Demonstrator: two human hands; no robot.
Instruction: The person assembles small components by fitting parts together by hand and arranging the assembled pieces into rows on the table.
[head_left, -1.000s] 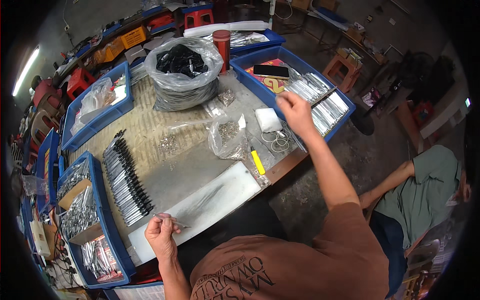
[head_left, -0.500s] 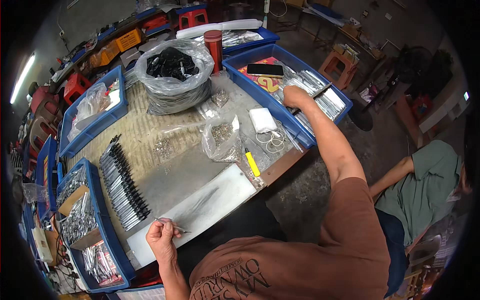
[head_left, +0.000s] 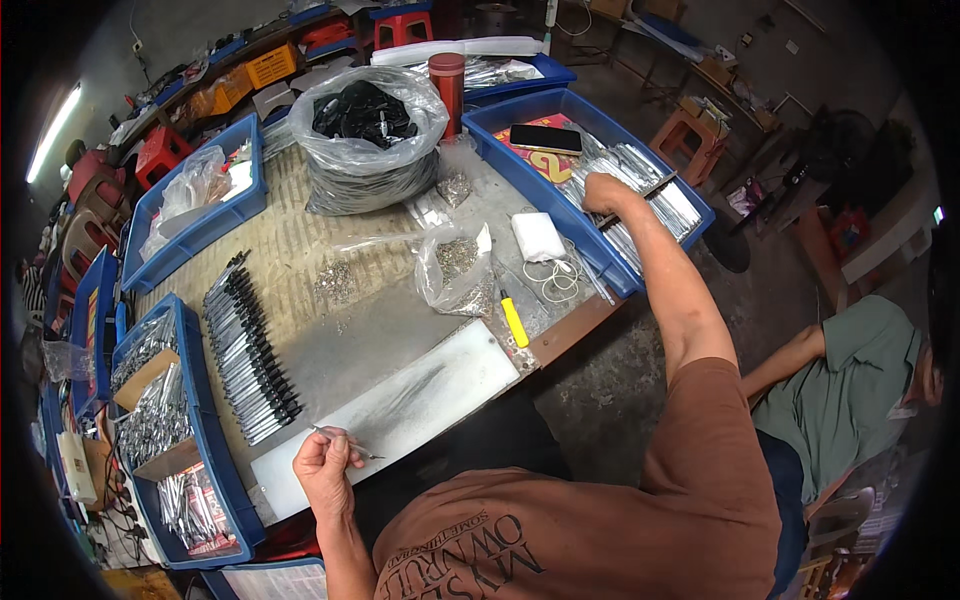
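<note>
Tabletop [head_left: 340, 365] hemmed in; grey room left mid-surface. Blue bin [head_left: 540, 207] at its far right corner, divided bin [head_left: 208, 410] along left edge. Bulky clear bag [head_left: 370, 185] of black parts blocks toward far edge. Flat, smudged white plate [head_left: 420, 390] on near edge; black-ended rods [head_left: 245, 350] lined up beside divided bin. My right hand [head_left: 608, 195] is in the blue bin at shiny silver rods [head_left: 672, 210], fingertips hidden, can't tell grip. My left hand [head_left: 325, 470] pinches a thin metal rod [head_left: 368, 452] over the plate.
</note>
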